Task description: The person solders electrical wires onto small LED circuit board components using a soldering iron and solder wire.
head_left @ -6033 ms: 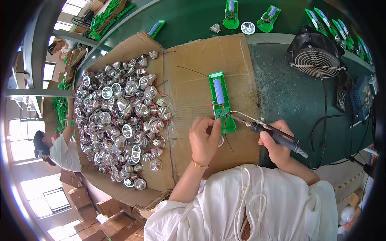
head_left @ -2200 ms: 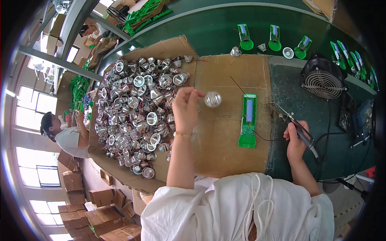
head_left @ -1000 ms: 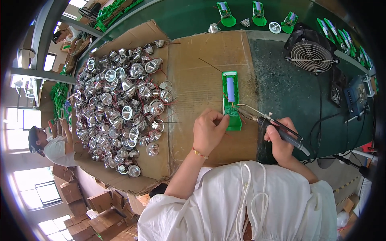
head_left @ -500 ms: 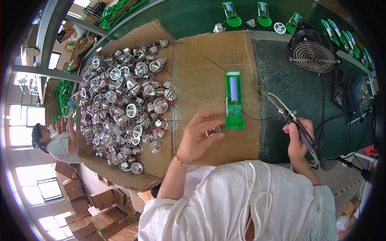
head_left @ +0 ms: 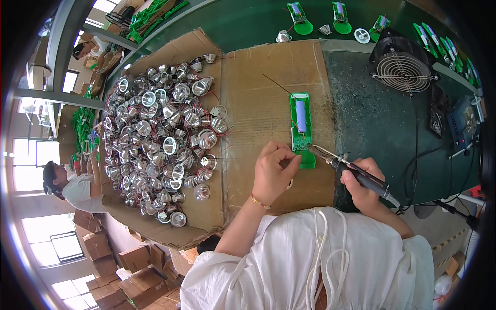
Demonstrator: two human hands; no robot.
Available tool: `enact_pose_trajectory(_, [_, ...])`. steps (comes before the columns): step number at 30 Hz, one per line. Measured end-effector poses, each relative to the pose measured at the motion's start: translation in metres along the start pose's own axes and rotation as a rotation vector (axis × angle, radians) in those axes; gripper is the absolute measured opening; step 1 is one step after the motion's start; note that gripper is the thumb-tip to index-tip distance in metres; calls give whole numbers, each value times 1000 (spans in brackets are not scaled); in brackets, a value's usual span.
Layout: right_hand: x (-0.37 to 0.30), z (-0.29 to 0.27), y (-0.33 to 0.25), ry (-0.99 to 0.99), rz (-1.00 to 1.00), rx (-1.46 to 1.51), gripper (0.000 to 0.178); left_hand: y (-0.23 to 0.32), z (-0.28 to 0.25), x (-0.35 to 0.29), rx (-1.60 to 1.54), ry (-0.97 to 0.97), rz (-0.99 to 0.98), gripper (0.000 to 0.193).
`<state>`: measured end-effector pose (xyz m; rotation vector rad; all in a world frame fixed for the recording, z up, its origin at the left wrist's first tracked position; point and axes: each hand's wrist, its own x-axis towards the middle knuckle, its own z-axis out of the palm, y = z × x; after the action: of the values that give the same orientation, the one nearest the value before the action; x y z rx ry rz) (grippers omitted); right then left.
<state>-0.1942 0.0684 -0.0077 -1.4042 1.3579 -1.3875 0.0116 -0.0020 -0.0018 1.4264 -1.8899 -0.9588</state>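
Observation:
A green flashlight housing (head_left: 296,102) lies open on the cardboard, its wide end toward me. Inside it sit a lilac cylindrical battery (head_left: 300,116) and a small green circuit board (head_left: 301,144). My right hand (head_left: 365,183) grips a soldering iron (head_left: 356,174), whose tip reaches the board's right side; whether it touches cannot be made out. Beside the board's left edge my left hand (head_left: 275,173) is closed in a pinch, fingertips near the housing. A silvery reflector cup is tucked in that hand, almost wholly hidden, with only a pale rim showing below the fingers.
A cardboard tray (head_left: 194,235) heaped with silver reflector cups (head_left: 169,145) stands left. A fan with a wire grille (head_left: 404,74) is at the back right, near a blue soldering station (head_left: 461,126). More green housings (head_left: 341,19) line the far edge. Another person (head_left: 77,186) works at far left.
My left hand has moved right to the housing, its spread fingers closing into a pinch. The soldering iron in my right hand has come left and down, its tip now at the circuit board.

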Motion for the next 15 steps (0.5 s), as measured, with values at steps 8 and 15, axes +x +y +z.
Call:
enact_pose_trajectory(8, [0, 1, 2, -17, 52, 34, 15, -1, 4, 0, -21, 40, 6, 9])
enact_pose_trajectory(15, [-1, -2, 1, 93, 40, 160, 13, 2, 1, 3, -41, 18, -60, 10])
